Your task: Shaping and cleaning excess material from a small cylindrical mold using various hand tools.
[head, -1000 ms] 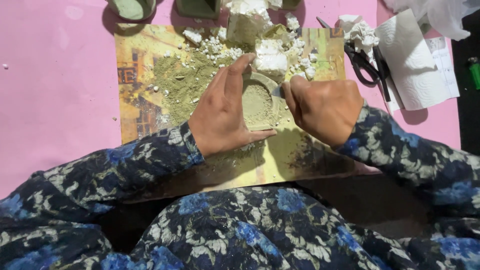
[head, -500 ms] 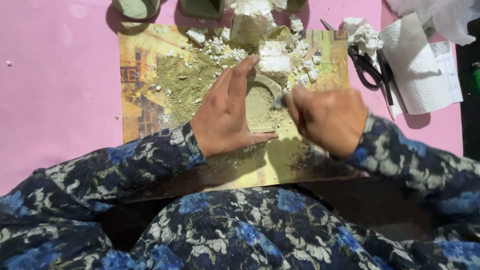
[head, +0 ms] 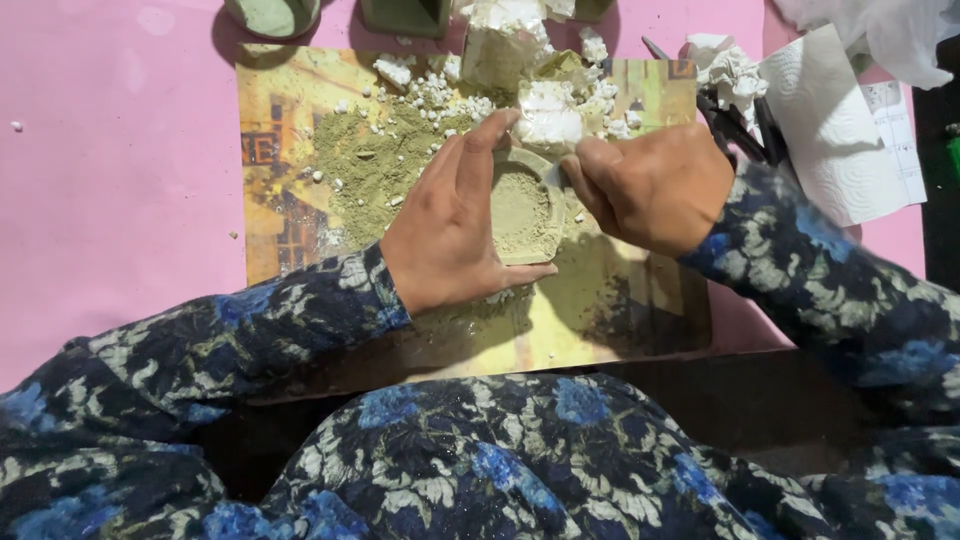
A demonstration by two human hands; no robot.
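From the head camera, the left hand (head: 447, 228) lies flat and half open on a yellow printed board (head: 290, 130) that rests on a pink table (head: 120, 170). Its fingers curve around the left side of a small round greenish clay disc with a raised rim (head: 522, 208), the thumb running under the disc's near edge, so the hand cups and steadies the disc without closing over it. The disc sits near the middle of the board, a little toward its far edge.

The right hand (head: 655, 185) is curled closed, knuckles up, its fingertips pinched against the disc's right rim; whether it pinches a small pale tool or only the rim cannot be told.

Loose olive-green powder (head: 375, 165) is spread on the board left of the disc. White crumbly chunks (head: 520, 70) are heaped along the board's far edge, just beyond both hands. At the table's far right corner lie black-handled scissors (head: 740, 125) and a white paper towel (head: 835, 135). Both sleeves are dark blue with a floral print.
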